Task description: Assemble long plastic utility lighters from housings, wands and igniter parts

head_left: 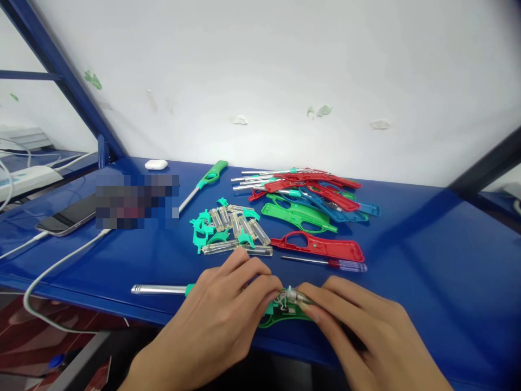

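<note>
An opened green gas lighter lies across the front of the blue table, its metal tube pointing left. My left hand is closed over its middle, fingertips by the exposed inner parts and thin wires. My right hand pinches a clear fuel tank between thumb and fingers at the lighter's handle. Its far end is hidden in my palm. Just beyond my hands are several loose clear fuel tanks and small teal plastic pieces.
A screwdriver and red half shell lie past my right hand. Behind are piled shells and metal tubes. A whole green lighter, phone, white case and cable are left.
</note>
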The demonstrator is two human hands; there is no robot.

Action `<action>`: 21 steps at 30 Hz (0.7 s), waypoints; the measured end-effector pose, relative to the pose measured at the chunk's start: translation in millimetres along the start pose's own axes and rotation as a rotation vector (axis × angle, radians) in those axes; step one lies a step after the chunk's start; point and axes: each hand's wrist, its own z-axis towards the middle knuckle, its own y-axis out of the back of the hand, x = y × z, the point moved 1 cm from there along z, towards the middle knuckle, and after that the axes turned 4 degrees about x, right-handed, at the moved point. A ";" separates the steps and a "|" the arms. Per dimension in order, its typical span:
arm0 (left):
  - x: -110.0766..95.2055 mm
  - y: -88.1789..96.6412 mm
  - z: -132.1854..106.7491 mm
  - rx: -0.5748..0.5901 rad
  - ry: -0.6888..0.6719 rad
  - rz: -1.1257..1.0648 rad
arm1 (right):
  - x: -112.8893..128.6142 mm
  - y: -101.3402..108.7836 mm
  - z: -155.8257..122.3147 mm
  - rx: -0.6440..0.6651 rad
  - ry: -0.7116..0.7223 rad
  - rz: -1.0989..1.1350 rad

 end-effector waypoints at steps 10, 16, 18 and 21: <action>-2.0 1.1 0.9 -0.003 -0.009 0.018 | 0.6 0.1 -0.5 0.013 -0.003 0.028; -1.6 0.5 0.1 -0.014 -0.012 0.019 | -1.2 -1.5 -1.6 0.035 -0.010 0.059; -1.3 0.3 -0.7 -0.019 -0.014 0.026 | -1.1 -1.3 -1.8 0.040 -0.015 0.080; -0.8 0.0 -1.9 -0.016 -0.017 0.027 | -0.8 -1.1 -1.5 0.044 -0.017 0.093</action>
